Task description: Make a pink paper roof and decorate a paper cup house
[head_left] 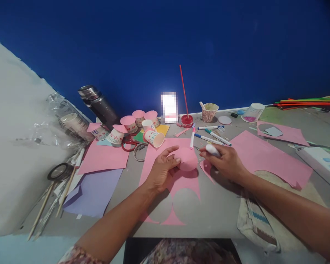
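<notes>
My left hand (163, 167) pinches a pink paper circle (189, 160) between thumb and fingers, above a pink sheet (151, 176) with round cutouts along its near side. To the right of the circle, my right hand (227, 161) is closed around a white rounded object (213, 150). Its kind is unclear because the fingers cover part of it. A small grey tip shows just left of those fingers. Beneath the right hand lies a pink paper scrap (207, 169). Several markers (213, 139) rest just beyond both hands.
Decorated paper cups (130, 126), several with pink tops, stand at the back left near red-handled scissors (129, 145), a tape roll (140, 152) and a dark flask (100, 106). A red stick (183, 90) rises from a red pot. At right are pink sheets (264, 157) and a power strip (320, 165).
</notes>
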Motion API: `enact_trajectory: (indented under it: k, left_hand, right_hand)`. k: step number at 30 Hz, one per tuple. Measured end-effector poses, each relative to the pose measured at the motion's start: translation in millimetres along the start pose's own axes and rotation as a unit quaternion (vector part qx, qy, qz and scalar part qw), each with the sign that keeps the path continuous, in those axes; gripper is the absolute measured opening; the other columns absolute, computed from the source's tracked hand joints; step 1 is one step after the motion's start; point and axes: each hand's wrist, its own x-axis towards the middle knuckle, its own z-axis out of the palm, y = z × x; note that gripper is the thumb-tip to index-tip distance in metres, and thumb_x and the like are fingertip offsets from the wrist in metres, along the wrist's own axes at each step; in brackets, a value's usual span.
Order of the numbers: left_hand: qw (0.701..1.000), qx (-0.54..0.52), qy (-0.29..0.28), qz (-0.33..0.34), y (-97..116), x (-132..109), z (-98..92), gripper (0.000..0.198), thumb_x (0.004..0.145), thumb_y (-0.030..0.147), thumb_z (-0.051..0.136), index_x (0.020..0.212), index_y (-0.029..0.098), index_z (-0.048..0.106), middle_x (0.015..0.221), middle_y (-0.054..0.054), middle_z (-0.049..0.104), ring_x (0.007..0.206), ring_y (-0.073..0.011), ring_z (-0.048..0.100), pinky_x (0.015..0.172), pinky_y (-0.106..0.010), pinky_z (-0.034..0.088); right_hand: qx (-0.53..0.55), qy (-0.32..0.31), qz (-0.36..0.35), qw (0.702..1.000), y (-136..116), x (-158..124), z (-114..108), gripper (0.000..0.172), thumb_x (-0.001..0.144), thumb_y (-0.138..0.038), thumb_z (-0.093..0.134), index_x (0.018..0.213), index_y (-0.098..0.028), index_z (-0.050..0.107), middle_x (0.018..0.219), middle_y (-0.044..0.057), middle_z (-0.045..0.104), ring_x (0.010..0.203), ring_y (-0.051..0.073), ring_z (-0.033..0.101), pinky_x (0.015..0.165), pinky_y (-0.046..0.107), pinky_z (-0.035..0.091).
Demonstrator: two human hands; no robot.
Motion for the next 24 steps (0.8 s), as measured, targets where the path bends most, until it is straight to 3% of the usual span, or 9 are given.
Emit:
enact_trajectory:
  k: [2,3,6,11,15,18,21,24]
  left_hand:
    - [1.0,0.023,-0.001,0.006,-1.5,-0.4,0.5,0.07,0.062,0.017,0.098,0.125,0.016,0.066,0.069,0.005,0.068,0.064,-0.0103,0.064,0.066,-0.022,0.051]
    - [0.999,0.034,-0.004,0.003,-2.3,-0.7,0.7,0.072,0.062,0.018,0.099,0.126,0.016,0.066,0.069,0.004,0.068,0.064,-0.0103,0.063,0.065,-0.022,0.05]
    - [0.998,0.05,-0.015,-0.018,-4.6,-2.1,1.1,0.072,0.065,0.022,0.099,0.128,0.015,0.066,0.064,0.006,0.064,0.06,-0.0086,0.058,0.062,-0.02,0.047]
    - [0.997,0.019,-0.016,-0.075,-6.2,-2.1,2.5,0.07,0.062,0.03,0.1,0.123,0.016,0.069,0.073,0.002,0.067,0.067,-0.0112,0.062,0.072,-0.028,0.055]
    - [0.997,0.057,0.011,-0.05,-8.7,-0.5,1.3,0.078,0.05,0.02,0.104,0.12,0.017,0.068,0.067,0.006,0.063,0.062,-0.0096,0.062,0.068,-0.025,0.054]
    - [0.994,0.098,0.014,-0.053,-9.6,1.3,-3.8,0.081,0.049,0.023,0.104,0.12,0.015,0.066,0.068,0.002,0.069,0.061,-0.0124,0.064,0.065,-0.026,0.052]
    - [0.991,0.127,0.029,-0.039,-8.4,4.6,-10.4,0.087,0.048,0.026,0.105,0.124,0.013,0.064,0.061,0.004,0.067,0.059,-0.0128,0.064,0.064,-0.025,0.051]
    - [0.991,0.123,0.053,-0.024,-6.5,8.6,-13.8,0.09,0.048,0.031,0.106,0.125,0.013,0.063,0.06,0.005,0.065,0.06,-0.0121,0.064,0.064,-0.024,0.051]
  right_hand:
    - [0.099,-0.091,0.169,0.976,-7.5,1.0,-0.8,0.036,0.095,-0.049,0.063,0.077,-0.019,0.071,0.064,0.004,0.072,0.053,0.017,0.061,0.054,0.031,0.047]
    - [0.141,-0.133,0.214,0.957,-11.6,0.5,-0.6,0.042,0.093,-0.054,0.065,0.069,-0.019,0.066,0.058,0.002,0.067,0.049,0.015,0.057,0.052,0.03,0.044]
    - [0.236,-0.181,0.267,0.917,-19.4,-2.8,2.5,0.048,0.079,-0.057,0.08,0.061,-0.02,0.055,0.052,-0.003,0.056,0.047,0.011,0.05,0.05,0.027,0.039]
    - [0.303,-0.163,0.314,0.885,-10.6,-4.8,10.1,0.048,0.072,-0.059,0.084,0.068,-0.022,0.054,0.054,-0.006,0.055,0.043,0.01,0.046,0.046,0.027,0.036]
    - [0.29,-0.165,0.307,0.891,-6.8,-5.2,12.3,0.045,0.074,-0.058,0.079,0.069,-0.023,0.051,0.054,-0.006,0.054,0.042,0.01,0.044,0.044,0.027,0.034]
    - [0.239,-0.159,0.269,0.92,-10.9,-3.0,8.3,0.043,0.08,-0.052,0.077,0.064,-0.022,0.05,0.053,-0.005,0.052,0.049,0.011,0.044,0.049,0.027,0.033]
    - [0.158,-0.092,0.217,0.959,-10.5,5.4,-1.5,0.039,0.087,-0.052,0.07,0.069,-0.021,0.054,0.06,-0.005,0.05,0.056,0.012,0.043,0.053,0.026,0.034]
    - [0.132,-0.023,0.214,0.968,1.7,19.9,-18.8,0.04,0.093,-0.06,0.06,0.082,-0.022,0.065,0.068,-0.001,0.059,0.057,0.014,0.049,0.052,0.028,0.039]
